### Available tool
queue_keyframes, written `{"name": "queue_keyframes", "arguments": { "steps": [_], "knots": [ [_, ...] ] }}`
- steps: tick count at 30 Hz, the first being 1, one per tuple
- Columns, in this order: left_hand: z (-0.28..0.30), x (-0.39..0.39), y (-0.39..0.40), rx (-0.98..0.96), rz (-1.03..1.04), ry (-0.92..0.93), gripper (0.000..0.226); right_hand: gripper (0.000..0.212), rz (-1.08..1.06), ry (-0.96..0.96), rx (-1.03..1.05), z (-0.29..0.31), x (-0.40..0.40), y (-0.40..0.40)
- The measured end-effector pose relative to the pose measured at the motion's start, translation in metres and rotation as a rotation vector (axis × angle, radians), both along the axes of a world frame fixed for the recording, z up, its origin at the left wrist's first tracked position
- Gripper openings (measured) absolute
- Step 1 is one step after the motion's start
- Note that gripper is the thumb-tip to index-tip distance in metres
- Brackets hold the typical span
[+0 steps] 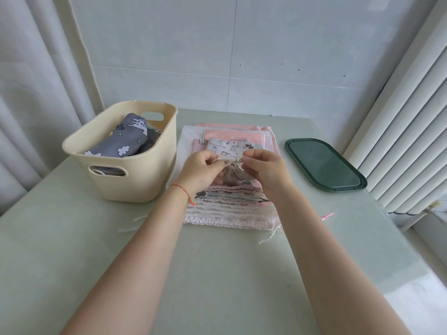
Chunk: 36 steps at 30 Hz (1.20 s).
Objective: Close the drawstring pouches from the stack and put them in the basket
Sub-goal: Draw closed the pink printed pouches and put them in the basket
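A stack of flat drawstring pouches (pixel 232 209), pink and white, lies in the middle of the table. On top rests a small white pouch with cartoon animal prints (pixel 228 147). My left hand (pixel 203 170) and my right hand (pixel 266 168) meet over it, each pinching a thin drawstring (pixel 233 160) between thumb and fingers. To the left stands the cream plastic basket (pixel 135 175), and a grey pouch with white clouds and stars (pixel 123 143) lies inside it.
A dark green oval lid (pixel 324 163) lies right of the stack. A small pink string piece (pixel 327 215) sits near the table's right edge. White curtains hang at the left, a ribbed white radiator at the right, a tiled wall behind.
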<state>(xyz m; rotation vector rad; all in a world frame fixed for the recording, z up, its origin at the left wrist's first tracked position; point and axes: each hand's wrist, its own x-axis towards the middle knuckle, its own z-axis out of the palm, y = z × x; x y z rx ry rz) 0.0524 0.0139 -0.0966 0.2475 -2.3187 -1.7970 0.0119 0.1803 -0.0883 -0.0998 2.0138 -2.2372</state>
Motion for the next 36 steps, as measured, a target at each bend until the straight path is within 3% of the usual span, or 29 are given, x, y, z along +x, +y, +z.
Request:
{"name": "queue_keyframes", "arguments": {
  "steps": [4,12,17,20,23,25,28,32,34,36],
  "knots": [
    [-0.003,0.001,-0.010,-0.412,0.119,-0.010,0.020,0.015,-0.173,0.019,0.115,-0.005,-0.002,-0.002],
    [-0.003,0.002,-0.011,-0.614,0.163,-0.026,0.021,0.014,-0.230,0.061,0.269,-0.002,0.005,-0.010],
    [-0.002,0.001,-0.010,-0.620,0.056,0.050,0.016,0.016,-0.256,0.100,0.320,-0.003,0.001,-0.004],
    [0.004,0.002,-0.008,-0.375,-0.027,0.046,0.011,0.012,-0.087,0.127,0.440,0.005,0.000,0.003],
    [0.006,0.000,-0.009,-0.109,-0.005,0.059,0.006,0.047,0.237,0.156,0.761,0.014,0.001,0.007],
    [0.010,0.000,-0.009,-0.063,-0.005,0.099,0.011,0.045,0.271,0.234,0.957,0.018,0.000,0.008],
    [0.016,0.003,-0.007,-0.106,-0.047,0.040,0.014,0.032,0.238,0.233,0.911,0.025,-0.001,0.012],
    [0.020,0.001,-0.012,-0.376,-0.194,-0.206,0.040,0.017,0.224,0.144,0.784,0.029,-0.002,0.013],
    [0.027,0.001,-0.014,-0.418,-0.146,-0.199,0.038,0.012,0.178,0.149,0.745,0.030,-0.002,0.015],
    [0.037,0.002,-0.015,-0.339,-0.043,-0.134,0.029,0.010,0.111,0.159,0.671,0.029,0.000,0.017]
  ]
}}
